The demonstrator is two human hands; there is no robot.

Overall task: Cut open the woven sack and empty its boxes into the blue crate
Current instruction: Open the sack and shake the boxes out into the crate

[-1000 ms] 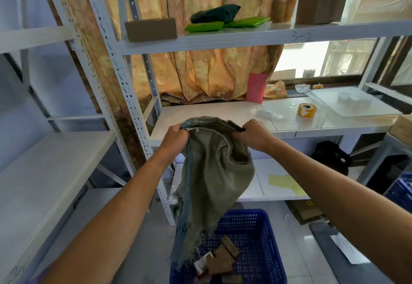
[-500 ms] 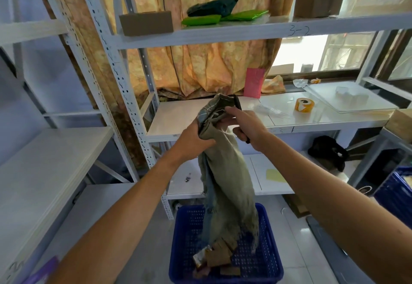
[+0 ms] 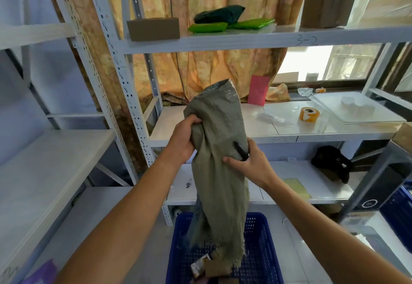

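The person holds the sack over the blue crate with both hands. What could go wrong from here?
1. The right hand grips the sack together with a dark tool, probably the cutter; whether a blade is out cannot be seen. It might nick a finger or drop into the blue crate.
2. The left hand bunches the sack, and its frayed end hangs just over the boxes; a box could stay caught inside.

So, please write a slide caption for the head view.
Left hand and right hand grip the sack over the crate; boxes lie inside.
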